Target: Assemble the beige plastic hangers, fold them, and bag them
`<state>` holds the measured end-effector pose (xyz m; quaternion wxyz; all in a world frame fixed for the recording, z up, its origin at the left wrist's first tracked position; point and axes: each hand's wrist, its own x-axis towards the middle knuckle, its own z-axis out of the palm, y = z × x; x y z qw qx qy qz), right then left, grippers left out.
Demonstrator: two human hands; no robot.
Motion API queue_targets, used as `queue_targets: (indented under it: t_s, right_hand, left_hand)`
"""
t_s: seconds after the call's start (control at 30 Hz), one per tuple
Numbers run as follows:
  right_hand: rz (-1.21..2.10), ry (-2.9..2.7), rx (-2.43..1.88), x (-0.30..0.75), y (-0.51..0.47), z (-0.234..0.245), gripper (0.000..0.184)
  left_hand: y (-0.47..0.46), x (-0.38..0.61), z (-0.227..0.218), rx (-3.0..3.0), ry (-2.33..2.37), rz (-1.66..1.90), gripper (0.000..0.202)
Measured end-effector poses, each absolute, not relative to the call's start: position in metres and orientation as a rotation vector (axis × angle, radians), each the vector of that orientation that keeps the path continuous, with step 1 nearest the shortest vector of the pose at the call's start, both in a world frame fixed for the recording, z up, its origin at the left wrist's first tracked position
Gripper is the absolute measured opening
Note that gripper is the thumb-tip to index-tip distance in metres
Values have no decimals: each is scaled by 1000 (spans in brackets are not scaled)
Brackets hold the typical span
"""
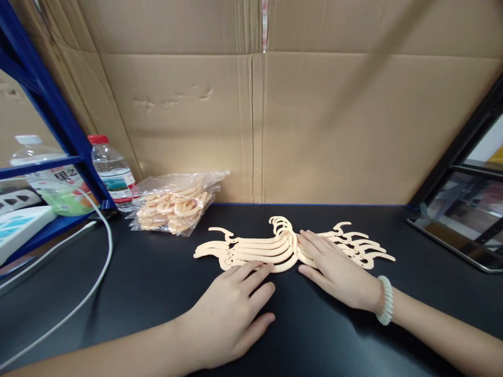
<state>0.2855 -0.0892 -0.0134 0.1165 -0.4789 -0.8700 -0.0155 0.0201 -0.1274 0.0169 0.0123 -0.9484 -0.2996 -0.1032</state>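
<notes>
Several cream plastic clothes hangers [261,246] lie overlapped in a fanned row on the black table, their hooks curling up at the far middle. My left hand [239,309] is open, palm down, its fingertips at the near edge of the hangers' left arms. With fingers stretched flat, my right hand [338,267] rests over the inner part of the right arms and hides some of them. A pale coiled band [385,300] circles my right wrist.
A clear bag of similar cream pieces [176,204] lies at the back left, before a cardboard wall [334,120]. Beside it stand a red-capped water bottle [112,173] and a blue shelf [43,78]. A white cable [106,256] loops on the left; a dark tablet-like panel [451,243] is at right.
</notes>
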Motion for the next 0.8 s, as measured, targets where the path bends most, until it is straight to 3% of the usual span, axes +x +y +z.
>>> queue_targets:
  t_s: [0.33,0.8]
  right_hand:
    - [-89,-2535,-1519,289,-48,-19,62]
    - [-198,-2445,-1504,289,-3,-30,66]
  left_hand:
    - [-101,13,14,-3125,-919,-262,47]
    - [-86,8,13,-3174,-971,-298,47]
